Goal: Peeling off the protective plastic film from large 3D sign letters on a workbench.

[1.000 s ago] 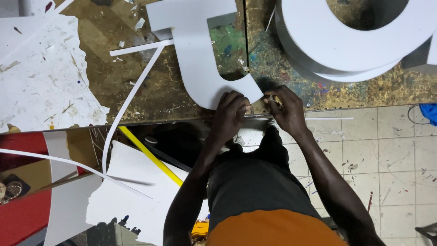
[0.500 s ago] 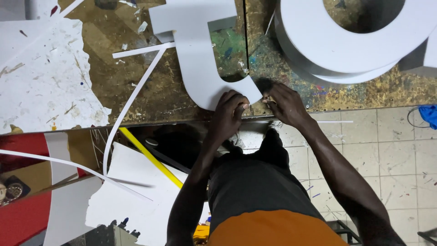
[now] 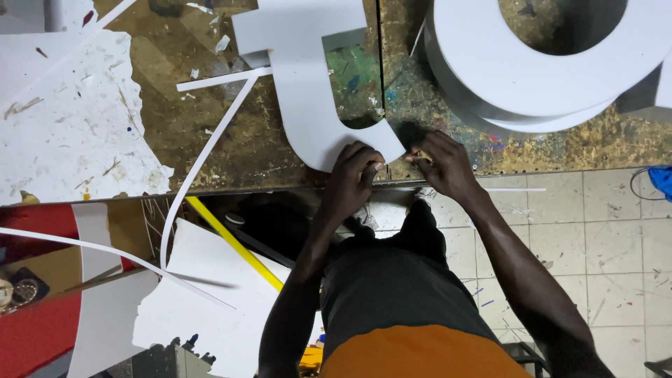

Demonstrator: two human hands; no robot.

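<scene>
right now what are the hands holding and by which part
The left hand presses down on the curved bottom end of the white letter cutout. The right hand pinches something small at that end's tip; what it is cannot be told.

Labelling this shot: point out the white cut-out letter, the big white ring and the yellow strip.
white cut-out letter (image 3: 308, 91), head view, on its flat stem.
big white ring (image 3: 490, 70), head view, on its flat top face, left side.
yellow strip (image 3: 234, 243), head view, mid-length.

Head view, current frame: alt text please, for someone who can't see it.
A person's left hand presses down the curved end of a flat white cut-out letter at the edge of a paint-stained workbench, while the right hand works at the letter's tip. A large white ring and white strips lie nearby.
</scene>
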